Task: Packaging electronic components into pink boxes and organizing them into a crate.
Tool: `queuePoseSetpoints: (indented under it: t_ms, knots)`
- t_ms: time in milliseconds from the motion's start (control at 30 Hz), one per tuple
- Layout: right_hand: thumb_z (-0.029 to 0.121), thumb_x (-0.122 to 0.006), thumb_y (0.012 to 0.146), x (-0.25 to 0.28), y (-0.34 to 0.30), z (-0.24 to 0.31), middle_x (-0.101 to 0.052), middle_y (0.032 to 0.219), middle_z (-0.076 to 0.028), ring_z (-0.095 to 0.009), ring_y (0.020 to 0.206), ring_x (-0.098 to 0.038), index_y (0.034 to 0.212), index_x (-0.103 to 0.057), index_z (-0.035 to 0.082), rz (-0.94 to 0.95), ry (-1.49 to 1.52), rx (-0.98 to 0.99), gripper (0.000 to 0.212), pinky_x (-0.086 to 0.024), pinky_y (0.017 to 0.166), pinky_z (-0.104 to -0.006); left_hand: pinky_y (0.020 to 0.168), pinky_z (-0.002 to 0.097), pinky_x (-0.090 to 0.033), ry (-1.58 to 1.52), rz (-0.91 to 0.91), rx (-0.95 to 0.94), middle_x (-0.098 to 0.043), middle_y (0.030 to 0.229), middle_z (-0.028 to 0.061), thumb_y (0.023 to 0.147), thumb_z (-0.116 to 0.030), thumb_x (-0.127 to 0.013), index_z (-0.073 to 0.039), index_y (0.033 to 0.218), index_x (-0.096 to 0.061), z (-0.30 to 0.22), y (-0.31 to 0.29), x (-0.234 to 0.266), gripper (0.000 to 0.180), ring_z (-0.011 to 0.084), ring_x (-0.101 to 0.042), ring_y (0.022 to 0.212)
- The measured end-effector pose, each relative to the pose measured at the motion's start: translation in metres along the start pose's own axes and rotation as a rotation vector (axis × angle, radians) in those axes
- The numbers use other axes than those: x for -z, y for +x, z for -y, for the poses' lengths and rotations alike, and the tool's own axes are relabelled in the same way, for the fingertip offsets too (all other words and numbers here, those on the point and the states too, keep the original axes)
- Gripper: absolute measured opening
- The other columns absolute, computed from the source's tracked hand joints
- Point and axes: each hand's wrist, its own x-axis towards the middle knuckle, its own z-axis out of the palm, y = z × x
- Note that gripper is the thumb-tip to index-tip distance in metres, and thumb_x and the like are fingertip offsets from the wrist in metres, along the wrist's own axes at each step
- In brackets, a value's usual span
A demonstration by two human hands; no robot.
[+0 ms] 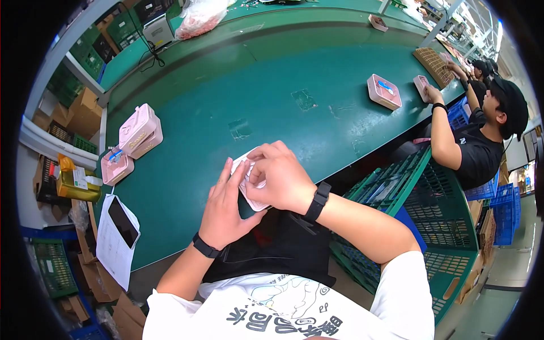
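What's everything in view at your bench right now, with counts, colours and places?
Held box: one, pale pink, at both hands
Open boxes: two, pink, blue pieces inside, table's left end and right side
Stacked boxes: apparently two, pink, left end
Other boxes: two, pink, far edge and co-worker's hand
Woven-looking tray: one, brown, right
Paper: one, white, left corner
Phone-like slab: one, black, on paper
Container: one, yellow, left
Plastic bag: one, clear, top
Crates: several, green and blue, both sides
Cartons: several, brown, left
Table: one, green, centre
Co-workers: at least two, black clothing, right
Wristbands: two, black, wrists
Left hand: one, bare, held box's left
Right hand: one, bare, over held box
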Motion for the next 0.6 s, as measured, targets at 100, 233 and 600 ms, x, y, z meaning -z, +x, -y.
queuePoseSetpoints:
  t_ms: [100,233,600]
  knots:
    - [0.021,-0.089,0.082,0.009,0.003,-0.014,-0.075,0.137,-0.014,-0.035,0.125,-0.065,0.084,-0.083,0.008,0.018,-0.006,0.012,0.015,-0.056,0.108,-0.0457,0.119,0.0562,-0.046,0.017,0.075,-0.01,-0.054,0.171,0.0206,0.083,-0.027,-0.097,-0.003,0.174,-0.035,0.001,0.0,0.004,0.113,0.0461,-0.038,0.168]
    - [0.02,-0.089,0.083,0.021,0.01,-0.04,-0.074,0.14,-0.015,-0.035,0.127,-0.065,0.087,-0.083,0.008,0.118,0.064,0.041,0.015,-0.056,0.109,-0.0456,0.116,0.0555,-0.049,0.054,0.121,-0.067,-0.054,0.172,0.0192,0.083,-0.025,-0.096,-0.004,0.173,-0.037,-0.004,0.006,0.011,0.11,0.0461,-0.04,0.167]
    - [0.02,-0.087,0.084,0.032,0.012,-0.041,-0.072,0.131,-0.015,-0.033,0.115,-0.072,0.094,-0.079,0.009,0.153,0.047,0.075,0.017,-0.061,0.098,-0.0434,0.109,0.0522,-0.057,0.172,0.208,-0.155,-0.062,0.165,0.0149,0.08,-0.027,-0.096,-0.007,0.144,-0.069,-0.008,0.024,0.03,0.073,0.0468,-0.049,0.161]
